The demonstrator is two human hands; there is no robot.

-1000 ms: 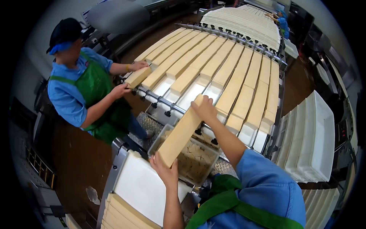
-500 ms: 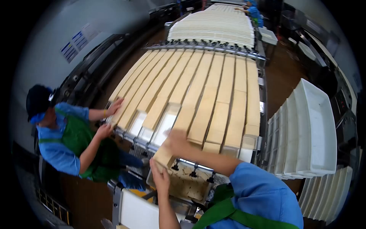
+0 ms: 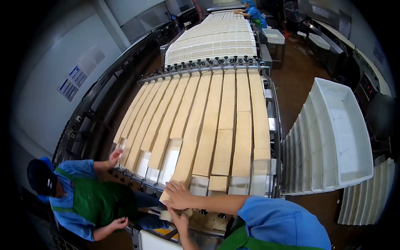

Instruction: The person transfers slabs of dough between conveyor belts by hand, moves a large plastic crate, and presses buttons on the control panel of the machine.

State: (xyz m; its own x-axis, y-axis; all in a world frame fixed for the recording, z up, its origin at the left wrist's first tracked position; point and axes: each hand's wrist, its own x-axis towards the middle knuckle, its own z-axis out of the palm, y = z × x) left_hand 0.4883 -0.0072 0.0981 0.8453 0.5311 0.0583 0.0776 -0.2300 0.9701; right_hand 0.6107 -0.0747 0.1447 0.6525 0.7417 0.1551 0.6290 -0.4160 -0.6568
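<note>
My right hand (image 3: 179, 196) lies with its fingers stretched flat over the front end of a long pale yellow strip (image 3: 186, 164), at the near edge of the conveyor. Just below it, my left hand (image 3: 180, 221) has its fingers curled at a small, rough-edged pale piece (image 3: 166, 215), which it seems to hold. The fingers partly hide that piece. To the right of my right hand, a short pale yellow block (image 3: 218, 183) sits at the end of its row.
A co-worker (image 3: 85, 196) in a green apron stands at the left, one hand near the leftmost strips. Stacked white crates (image 3: 354, 137) rise at the right. A bar with black knobs (image 3: 204, 66) crosses the conveyor. Another person (image 3: 252, 14) works at the far end.
My right hand has come nearer and flattened on the strip's end; the strip now reaches the near edge. My left hand is lower. The co-worker has lowered one hand away from the strips.
</note>
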